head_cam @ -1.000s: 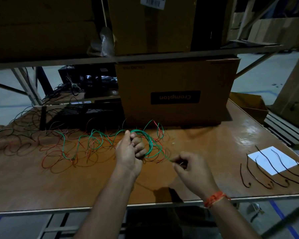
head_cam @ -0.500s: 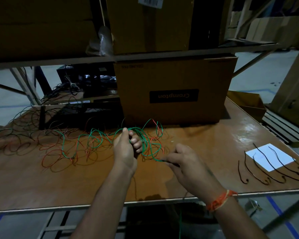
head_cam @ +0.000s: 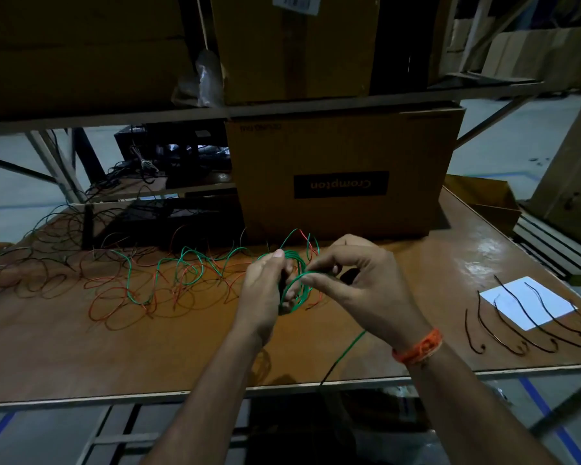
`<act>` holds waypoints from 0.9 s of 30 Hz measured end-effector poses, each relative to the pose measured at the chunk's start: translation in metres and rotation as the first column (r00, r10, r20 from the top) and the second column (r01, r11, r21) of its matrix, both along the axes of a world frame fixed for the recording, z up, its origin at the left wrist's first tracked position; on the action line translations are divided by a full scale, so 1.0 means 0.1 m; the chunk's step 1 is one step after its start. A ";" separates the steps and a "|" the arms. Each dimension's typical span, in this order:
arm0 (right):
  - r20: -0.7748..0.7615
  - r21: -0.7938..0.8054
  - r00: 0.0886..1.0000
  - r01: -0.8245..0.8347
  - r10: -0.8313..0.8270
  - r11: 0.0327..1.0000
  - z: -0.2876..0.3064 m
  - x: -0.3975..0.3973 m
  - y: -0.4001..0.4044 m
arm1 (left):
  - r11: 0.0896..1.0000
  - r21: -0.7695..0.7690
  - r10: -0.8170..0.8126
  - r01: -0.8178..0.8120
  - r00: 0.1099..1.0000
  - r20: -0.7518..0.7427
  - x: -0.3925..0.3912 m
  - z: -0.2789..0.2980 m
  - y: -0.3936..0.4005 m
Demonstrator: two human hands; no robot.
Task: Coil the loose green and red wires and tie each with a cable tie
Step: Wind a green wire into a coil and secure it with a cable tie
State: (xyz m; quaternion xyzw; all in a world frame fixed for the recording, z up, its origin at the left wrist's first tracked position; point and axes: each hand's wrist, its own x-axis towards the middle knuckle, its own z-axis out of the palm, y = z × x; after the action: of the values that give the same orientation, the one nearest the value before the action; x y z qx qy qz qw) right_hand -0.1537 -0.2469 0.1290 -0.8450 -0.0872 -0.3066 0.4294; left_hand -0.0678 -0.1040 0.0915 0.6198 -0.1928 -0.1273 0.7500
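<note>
My left hand (head_cam: pixel 265 283) grips a small coil of green wire (head_cam: pixel 297 286) above the middle of the brown table (head_cam: pixel 81 357). My right hand (head_cam: pixel 353 280) pinches a strand of the same green wire just right of the coil. A free length of that wire runs from under my right wrist down over the table's front edge. More loose green wire (head_cam: pixel 168 270) and red wire (head_cam: pixel 114 307) lie tangled on the table to the left. Several black cable ties (head_cam: pixel 514 317) lie at the right, partly over a white paper sheet (head_cam: pixel 530 302).
A large cardboard box (head_cam: pixel 342 176) stands at the back of the table behind my hands. Dark loose wires (head_cam: pixel 31 270) spread over the far left. A metal shelf (head_cam: pixel 282 109) with more boxes runs overhead. A small open carton (head_cam: pixel 483 199) sits off the right edge.
My right hand has risen from the table surface and moved left and up to the coil, carrying the green strand around it. My left hand still grips the coil.
</note>
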 end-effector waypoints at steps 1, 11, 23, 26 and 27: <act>-0.009 0.023 1.000 -0.001 0.001 1.000 -0.01 0.01 0.00 | 1.000 -0.002 -0.016 0.016 1.000 0.004 -0.01 0.01 0.01; -0.122 0.361 0.990 -0.023 0.071 0.932 -0.18 0.10 -0.01 | 0.989 -0.067 -0.134 0.130 0.989 -0.056 -0.09 0.04 0.06; -0.206 0.287 0.977 -0.002 0.063 0.958 -0.18 0.11 -0.09 | 0.966 -0.234 -0.162 0.110 0.963 -0.217 -0.08 -0.01 0.04; -0.220 0.306 0.974 0.019 0.052 0.952 -0.20 0.10 -0.14 | 0.941 -0.328 -0.188 0.087 0.939 -0.289 -0.01 -0.04 0.10; -0.215 0.281 0.976 0.033 0.029 0.959 -0.21 0.10 -0.15 | 0.939 -0.329 -0.197 0.094 0.935 -0.296 0.00 -0.05 0.11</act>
State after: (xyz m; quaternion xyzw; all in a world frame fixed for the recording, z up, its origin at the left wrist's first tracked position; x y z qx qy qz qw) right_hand -0.1441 -0.2624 0.1085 -0.8035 0.0058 -0.2225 0.5522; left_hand -0.0676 -0.0925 0.0864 0.4487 -0.1304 -0.2515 0.8476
